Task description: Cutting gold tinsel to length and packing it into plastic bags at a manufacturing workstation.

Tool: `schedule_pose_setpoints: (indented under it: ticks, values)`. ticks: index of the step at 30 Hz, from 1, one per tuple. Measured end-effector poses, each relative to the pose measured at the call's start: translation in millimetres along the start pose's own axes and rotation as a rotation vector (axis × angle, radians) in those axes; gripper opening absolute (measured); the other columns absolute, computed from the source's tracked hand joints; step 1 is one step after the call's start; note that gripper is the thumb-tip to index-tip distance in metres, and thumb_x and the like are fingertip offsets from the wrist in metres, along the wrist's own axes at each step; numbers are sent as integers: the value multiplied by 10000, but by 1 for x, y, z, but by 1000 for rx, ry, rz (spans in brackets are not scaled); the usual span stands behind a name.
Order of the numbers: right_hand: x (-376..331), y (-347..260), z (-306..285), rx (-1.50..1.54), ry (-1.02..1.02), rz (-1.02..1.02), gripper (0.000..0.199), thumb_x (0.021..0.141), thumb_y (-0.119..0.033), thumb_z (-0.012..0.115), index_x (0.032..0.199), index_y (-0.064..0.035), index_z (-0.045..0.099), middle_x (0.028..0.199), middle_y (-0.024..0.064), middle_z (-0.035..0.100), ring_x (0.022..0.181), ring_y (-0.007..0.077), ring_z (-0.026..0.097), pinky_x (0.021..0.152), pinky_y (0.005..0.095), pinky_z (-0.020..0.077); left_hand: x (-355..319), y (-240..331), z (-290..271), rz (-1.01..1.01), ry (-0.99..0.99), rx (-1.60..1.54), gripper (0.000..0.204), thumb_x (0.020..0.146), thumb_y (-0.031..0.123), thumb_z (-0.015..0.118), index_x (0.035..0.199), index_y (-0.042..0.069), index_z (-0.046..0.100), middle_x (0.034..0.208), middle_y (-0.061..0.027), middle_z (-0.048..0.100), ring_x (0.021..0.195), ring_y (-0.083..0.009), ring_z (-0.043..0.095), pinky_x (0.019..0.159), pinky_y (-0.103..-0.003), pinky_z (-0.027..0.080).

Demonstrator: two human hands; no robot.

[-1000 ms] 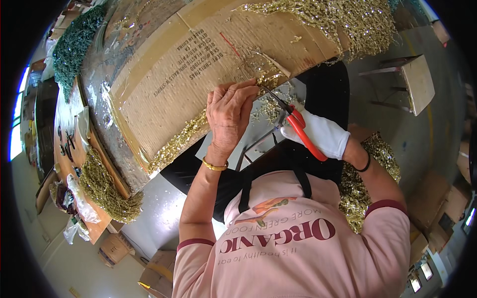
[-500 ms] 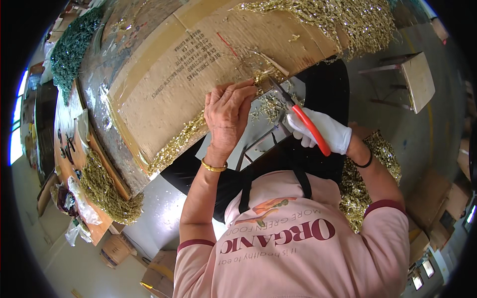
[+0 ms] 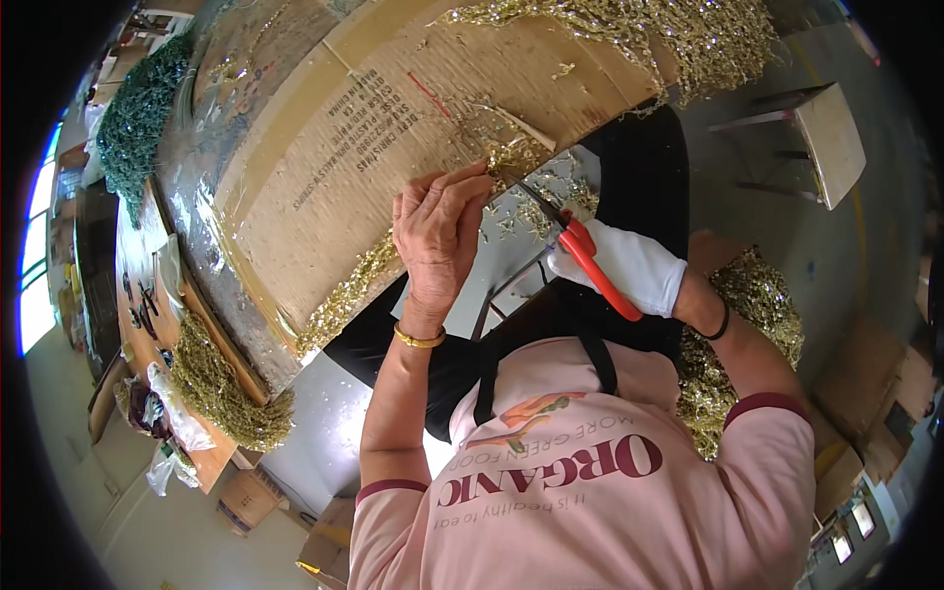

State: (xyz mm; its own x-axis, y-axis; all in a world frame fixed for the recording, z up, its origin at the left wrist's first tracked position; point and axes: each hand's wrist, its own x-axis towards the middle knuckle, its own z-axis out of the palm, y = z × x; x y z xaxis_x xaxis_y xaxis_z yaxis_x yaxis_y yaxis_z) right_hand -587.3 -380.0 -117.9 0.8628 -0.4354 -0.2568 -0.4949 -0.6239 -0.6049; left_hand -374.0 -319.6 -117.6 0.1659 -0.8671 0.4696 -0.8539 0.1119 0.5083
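My bare left hand, a yellow bangle at its wrist, pinches a gold tinsel garland at the near edge of a flat cardboard sheet. The garland trails along that edge to the lower left. In a white glove, my right hand grips red-handled scissors. Their dark blades point up and left, with the tips at the gold strands by my left fingertips. Loose gold clippings lie on the cardboard just beyond the blades. The fingers hide the pinched part of the garland.
A large heap of gold tinsel covers the far right of the cardboard. More gold bunches sit on a side table and beside my right arm. Green tinsel is at far left, a stool at right.
My left hand has shifted slightly left. My right hand has moved the scissors left and down, and their blade tips now meet the gold strands by my left fingertips.
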Motion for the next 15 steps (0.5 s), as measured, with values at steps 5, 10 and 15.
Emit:
schedule_pose_setpoints:
  ticks: [5,10,15]
  values:
    - [6,-22,-30,130,-83,327,546,833,-480,533,1125,-32,422,759,229,605,712,367,612,555,426,486,-2,-1,-2,-4,3,9,182,716,42,678,858,138,618,953,43,653,810,-162,564,686,-280,399]
    - [11,-26,-45,51,-105,255,628,834,-522,507,1154,9,405,692,238,594,674,377,610,537,426,483,-2,-2,0,4,13,7,185,713,44,681,857,142,617,955,49,652,806,-158,564,688,-275,400]
    - [17,-22,-53,-93,-196,85,679,842,-545,474,1172,43,395,667,226,595,652,375,611,532,422,484,-2,2,-3,-22,-20,-8,151,752,33,636,881,108,617,972,12,651,836,-191,563,764,-306,418]
